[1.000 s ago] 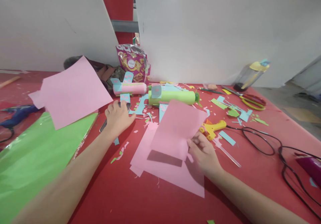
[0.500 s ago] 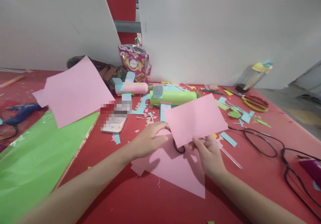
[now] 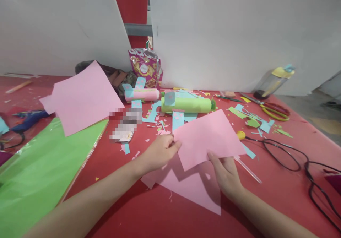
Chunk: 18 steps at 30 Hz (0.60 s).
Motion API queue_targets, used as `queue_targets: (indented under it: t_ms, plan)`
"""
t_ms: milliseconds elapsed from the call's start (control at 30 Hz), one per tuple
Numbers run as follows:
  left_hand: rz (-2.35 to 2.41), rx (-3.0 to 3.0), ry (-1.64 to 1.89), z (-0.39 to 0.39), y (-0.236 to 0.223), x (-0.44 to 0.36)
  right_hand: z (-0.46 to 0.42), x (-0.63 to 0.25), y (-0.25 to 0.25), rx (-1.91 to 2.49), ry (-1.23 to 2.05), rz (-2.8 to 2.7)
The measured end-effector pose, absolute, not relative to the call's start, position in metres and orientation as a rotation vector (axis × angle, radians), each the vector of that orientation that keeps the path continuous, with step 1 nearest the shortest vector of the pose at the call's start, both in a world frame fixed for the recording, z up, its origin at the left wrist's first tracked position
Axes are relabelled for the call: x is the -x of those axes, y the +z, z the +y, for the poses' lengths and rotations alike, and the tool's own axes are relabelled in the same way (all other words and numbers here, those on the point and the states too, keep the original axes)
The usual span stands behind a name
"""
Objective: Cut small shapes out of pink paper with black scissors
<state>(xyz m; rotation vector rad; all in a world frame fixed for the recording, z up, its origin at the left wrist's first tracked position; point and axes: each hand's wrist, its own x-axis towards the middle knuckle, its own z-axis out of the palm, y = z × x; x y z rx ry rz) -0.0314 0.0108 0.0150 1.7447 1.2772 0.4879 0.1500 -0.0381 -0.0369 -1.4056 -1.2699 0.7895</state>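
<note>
1 pink sheet [image 3: 210,140] is held up in front, above the tabletop [image 3: 149,213], by both hands. Its left edge is pinched between thumb and curled fingers of the left hand [image 3: 162,152]; its lower edge is pinched by the right hand [image 3: 226,174], thumb on top, fingers tucked behind.

Beneath: pink paper [image 3: 197,191] laid flat, partly covered by the held sheet and left hand. A yellow tool [image 3: 241,135] is mostly blocked by the sheet's right side; only an end is seen, with a looped black cable [image 3: 295,156] trailing right. Near the right hand, 1 clear stick [image 3: 249,170].

Left of the left hand: 1 phone [image 3: 124,133], partly blurred. Farther left, a green sheet [image 3: 48,163] in clear wrap, overlapped by 1 large pink piece [image 3: 85,99]; beyond it, 1 blue tool [image 3: 30,120].

Behind the held sheet: 2 cylinders, 1 green [image 3: 189,105] and 1 pink [image 3: 144,95], both lying sideways. Blue scraps [image 3: 153,113] scattered about, too many to be counted. At the back, 1 snack bag [image 3: 145,67]; far right, red and yellow scissor handles [image 3: 275,112] and 1 tilted bottle [image 3: 274,83].
</note>
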Motion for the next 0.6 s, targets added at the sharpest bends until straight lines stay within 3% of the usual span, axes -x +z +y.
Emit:
queue_targets:
  t_ms: [233,600]
  plan:
    - [1.158,-1.705,0.407,0.0067,0.0197,0.0303,-0.0386,-0.154,-0.0408,1.268,0.435,-1.712]
    - [0.987,-1.565,0.424,0.0018,0.023,0.0284,-0.0354,-0.1544,-0.0408,1.132,0.348,-2.002]
